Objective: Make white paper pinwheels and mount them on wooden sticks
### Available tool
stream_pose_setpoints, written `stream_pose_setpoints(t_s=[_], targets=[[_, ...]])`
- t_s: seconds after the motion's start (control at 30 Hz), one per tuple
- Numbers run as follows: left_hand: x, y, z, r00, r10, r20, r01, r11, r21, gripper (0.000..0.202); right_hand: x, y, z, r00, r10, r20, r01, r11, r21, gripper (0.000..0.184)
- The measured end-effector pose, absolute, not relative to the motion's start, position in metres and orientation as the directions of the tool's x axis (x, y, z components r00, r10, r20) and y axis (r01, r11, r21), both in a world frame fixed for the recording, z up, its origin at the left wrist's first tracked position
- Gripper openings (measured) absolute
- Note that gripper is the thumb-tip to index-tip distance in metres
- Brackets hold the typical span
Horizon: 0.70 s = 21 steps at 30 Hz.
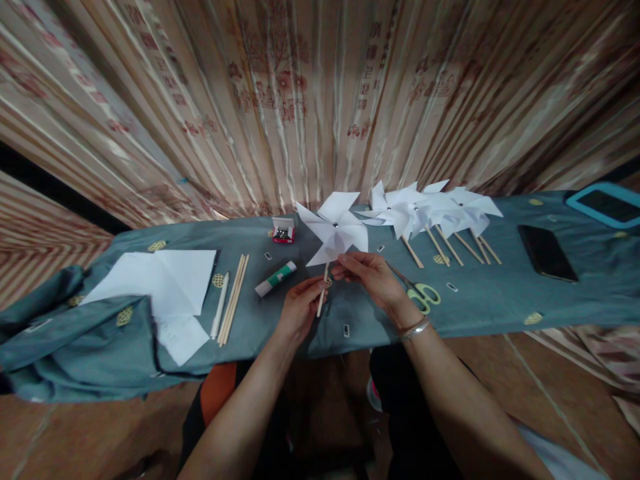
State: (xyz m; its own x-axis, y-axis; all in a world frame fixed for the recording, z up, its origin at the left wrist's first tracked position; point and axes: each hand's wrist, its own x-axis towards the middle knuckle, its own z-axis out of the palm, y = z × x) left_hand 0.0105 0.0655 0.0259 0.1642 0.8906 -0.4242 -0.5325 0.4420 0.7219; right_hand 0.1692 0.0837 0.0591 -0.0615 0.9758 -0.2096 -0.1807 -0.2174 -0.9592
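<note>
My left hand [300,305] is closed around the wooden stick [323,299] of a white paper pinwheel [334,228], holding it upright over the blue-grey cloth [480,293]. My right hand [367,275] pinches the lower edge of the pinwheel's blades where they meet the stick. A silver bangle sits on my right wrist. The pinwheel's centre carries a small metal pin.
Several finished white pinwheels [430,210] lie to the right. Yellow-handled scissors [425,295] rest by my right wrist. A glue stick [276,278], a red pin box [283,231], loose sticks [233,299], a pen [219,305] and white paper sheets [165,283] lie left. A phone [547,253] and tablet [605,203] sit far right.
</note>
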Motion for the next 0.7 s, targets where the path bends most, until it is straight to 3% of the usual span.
stream_pose_setpoints(t_s=[0.13,0.27,0.33,0.4,0.6,0.7], targets=[[0.009,0.066,0.027,0.146,0.890,-0.432,-0.513,0.442,0.736,0.021,0.185,0.088,0.058,0.138,0.988,-0.069,-0.144,-0.049,-0.988,0.038],[0.009,0.066,0.027,0.154,0.888,-0.433,-0.500,0.448,0.741,0.020,0.206,0.101,0.053,0.461,0.881,0.105,-0.050,0.144,-0.988,0.028],[0.010,0.065,0.027,0.168,0.886,-0.432,-0.495,0.455,0.740,0.022,0.213,0.107,0.050,0.516,0.842,0.156,-0.007,0.185,-0.983,0.030],[0.010,0.065,0.027,0.180,0.883,-0.434,-0.490,0.463,0.738,0.024,0.216,0.109,0.048,0.506,0.850,0.146,0.001,0.168,-0.986,0.034],[0.008,0.064,0.026,0.188,0.880,-0.437,-0.482,0.470,0.740,0.027,0.213,0.105,0.052,0.374,0.925,-0.075,-0.167,-0.012,-0.986,0.041],[0.008,0.064,0.026,0.179,0.884,-0.432,-0.492,0.461,0.739,0.028,0.211,0.102,0.055,0.356,0.930,-0.096,-0.176,-0.034,-0.984,0.041]])
